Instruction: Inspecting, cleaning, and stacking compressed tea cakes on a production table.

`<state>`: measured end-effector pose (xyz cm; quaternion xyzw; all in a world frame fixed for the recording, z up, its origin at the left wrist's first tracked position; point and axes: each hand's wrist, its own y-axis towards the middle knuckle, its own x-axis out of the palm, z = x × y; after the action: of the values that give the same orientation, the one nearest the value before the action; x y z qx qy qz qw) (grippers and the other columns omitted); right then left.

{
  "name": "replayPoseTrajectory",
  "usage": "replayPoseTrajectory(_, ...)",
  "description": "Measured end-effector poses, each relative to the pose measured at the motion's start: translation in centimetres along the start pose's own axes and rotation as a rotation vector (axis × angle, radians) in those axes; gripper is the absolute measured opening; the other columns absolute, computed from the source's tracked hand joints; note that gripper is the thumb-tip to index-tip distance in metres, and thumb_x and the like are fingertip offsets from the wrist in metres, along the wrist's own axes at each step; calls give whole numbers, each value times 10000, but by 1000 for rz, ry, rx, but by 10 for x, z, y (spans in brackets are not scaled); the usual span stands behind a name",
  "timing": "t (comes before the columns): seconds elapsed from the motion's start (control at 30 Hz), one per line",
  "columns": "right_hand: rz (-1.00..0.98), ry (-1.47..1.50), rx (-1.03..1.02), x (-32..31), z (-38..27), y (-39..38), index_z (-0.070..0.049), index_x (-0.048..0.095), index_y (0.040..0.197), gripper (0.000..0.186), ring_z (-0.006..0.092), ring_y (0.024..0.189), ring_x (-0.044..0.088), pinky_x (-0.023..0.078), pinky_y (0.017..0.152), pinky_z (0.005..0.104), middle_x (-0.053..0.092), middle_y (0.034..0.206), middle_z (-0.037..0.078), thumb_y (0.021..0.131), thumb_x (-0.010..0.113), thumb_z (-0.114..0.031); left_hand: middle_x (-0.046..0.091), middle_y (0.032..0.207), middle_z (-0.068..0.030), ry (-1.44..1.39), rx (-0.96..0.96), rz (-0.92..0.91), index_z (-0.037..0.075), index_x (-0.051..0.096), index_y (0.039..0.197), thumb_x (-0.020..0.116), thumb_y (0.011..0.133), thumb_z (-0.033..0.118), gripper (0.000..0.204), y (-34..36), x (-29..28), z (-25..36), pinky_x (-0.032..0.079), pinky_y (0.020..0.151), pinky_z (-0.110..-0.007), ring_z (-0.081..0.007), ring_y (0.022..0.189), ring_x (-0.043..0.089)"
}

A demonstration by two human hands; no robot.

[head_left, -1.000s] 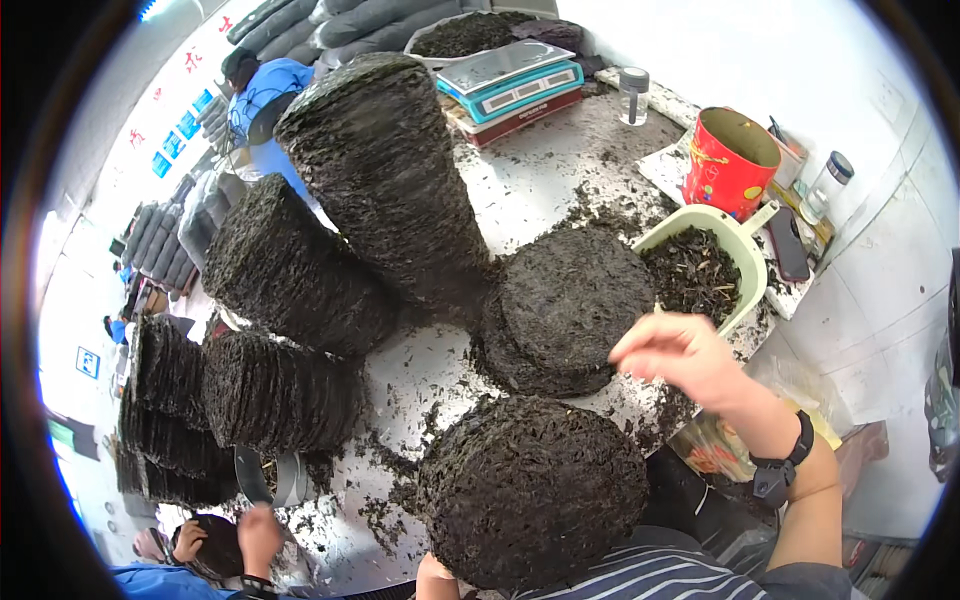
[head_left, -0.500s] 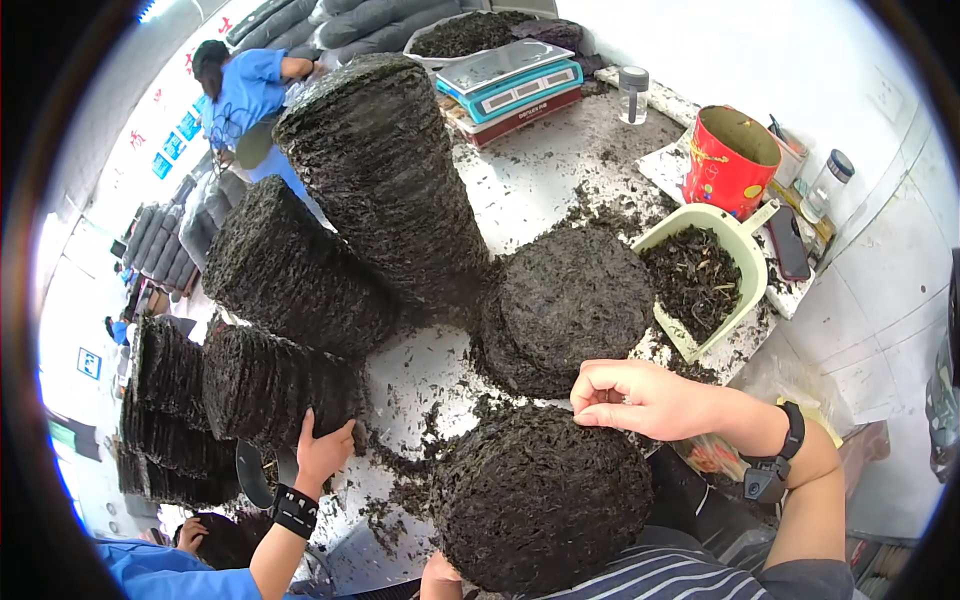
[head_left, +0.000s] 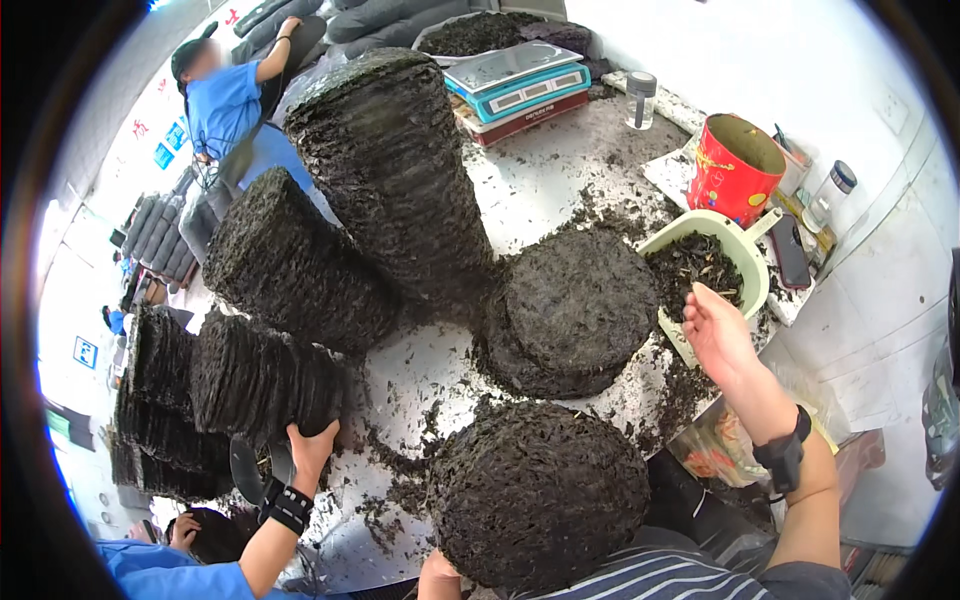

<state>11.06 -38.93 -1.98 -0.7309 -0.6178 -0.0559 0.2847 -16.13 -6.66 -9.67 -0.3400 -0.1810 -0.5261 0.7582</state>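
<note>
My left hand (head_left: 437,570) is at the lower middle, supporting a dark, rough round cake (head_left: 535,490) of compressed leaf-like material, its fingers hidden behind it. My right hand (head_left: 712,325) is raised with loosely bent fingers and nothing visible in it, over the front of a pale green dustpan (head_left: 730,260) holding dark scraps. Left of the dustpan lie more round cakes (head_left: 570,310), piled low. Tall stacks of the same cakes (head_left: 380,170) stand behind and to the left, some leaning.
A co-worker's hand (head_left: 310,440) grips a stack at left; another person (head_left: 220,110) in blue handles grey sacks behind. On the scrap-strewn table (head_left: 505,190) are scales (head_left: 515,80), a red canister (head_left: 735,190), jars (head_left: 640,100) and a phone (head_left: 788,255). A white wall runs along the right.
My right hand has left the cake's top edge and risen rightward toward the dustpan. The co-worker's hand at left has taken hold of a stack; the person behind has turned and reached higher.
</note>
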Motion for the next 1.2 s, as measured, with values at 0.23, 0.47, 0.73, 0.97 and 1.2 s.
replayPoseTrajectory(0.23,-721,-464,49,49,-18,-64,-39,644,1009,176,35,708,517,418,637,188,631,840,4,849,643,-115,535,1222,-135,-38,-1,31,13,428,1282,748,616,166,755,-4,-4,5,420,963,-477,-312,1136,520)
replayPoseTrajectory(0.47,-966,-504,8,54,2,-60,-16,617,929,115,48,786,517,423,700,212,559,863,-9,870,636,-113,535,1224,-134,-53,-24,11,16,429,1283,747,616,171,755,-1,-4,-10,419,964,-479,-313,1138,520)
replayPoseTrajectory(0.73,-483,-468,-17,16,-5,-34,-44,646,958,143,35,669,483,393,619,192,588,757,-48,856,648,-144,534,1228,-132,-72,-22,16,18,430,1284,746,616,176,756,-2,-8,-6,418,965,-480,-315,1139,519)
replayPoseTrajectory(0.97,-867,-516,21,51,3,-64,-22,675,985,157,56,798,546,427,697,206,555,850,-9,839,663,-80,534,1231,-131,-78,-38,9,20,431,1285,745,616,181,756,-3,-10,-10,416,966,-482,-316,1141,518)
replayPoseTrajectory(1.2,-929,-591,-152,59,17,-64,-31,644,882,58,60,714,489,384,618,224,502,805,-12,868,624,-84,533,1234,-129,-88,-43,21,22,432,1286,744,616,186,757,-8,-14,-11,415,967,-483,-317,1142,517)
